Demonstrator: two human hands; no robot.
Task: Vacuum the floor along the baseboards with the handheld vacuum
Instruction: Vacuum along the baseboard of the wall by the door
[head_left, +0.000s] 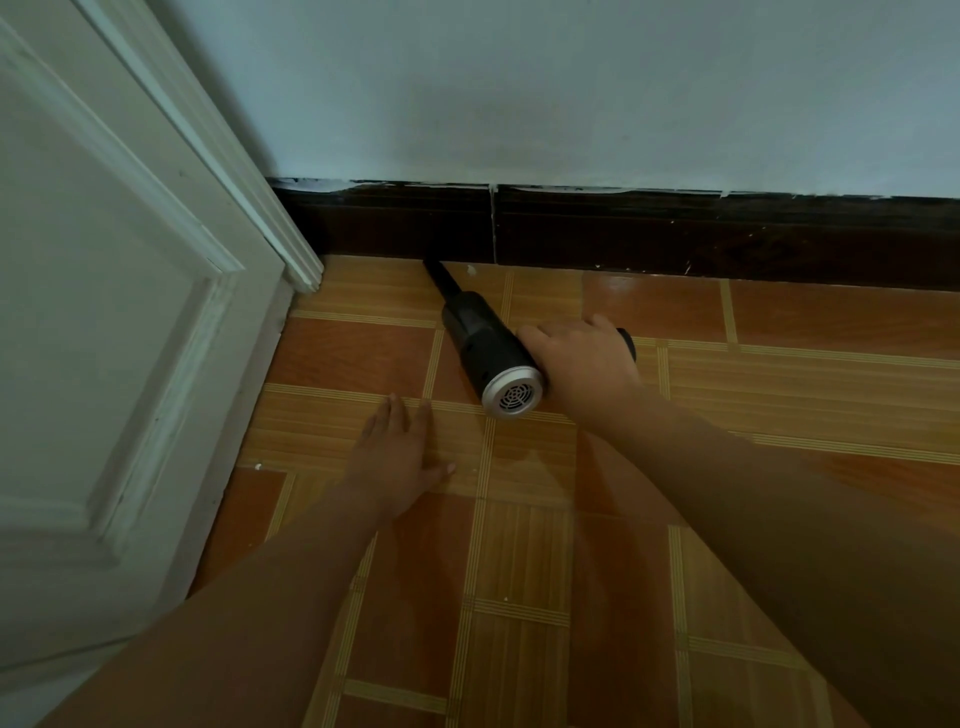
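Handheld vacuum (483, 343) nozzle points up-left (toward baseboard (623, 234))

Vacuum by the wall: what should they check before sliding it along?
1. Right hand gripping the black handheld vacuum with its silver vented end: ok.
2. Narrow black nozzle at the dark wooden baseboard: ok.
3. Left hand flat on the orange tiled floor, bracing: ok.
4. White crumb beside the nozzle, not picked up: not ok.
5. Vacuum switched on: cannot tell.
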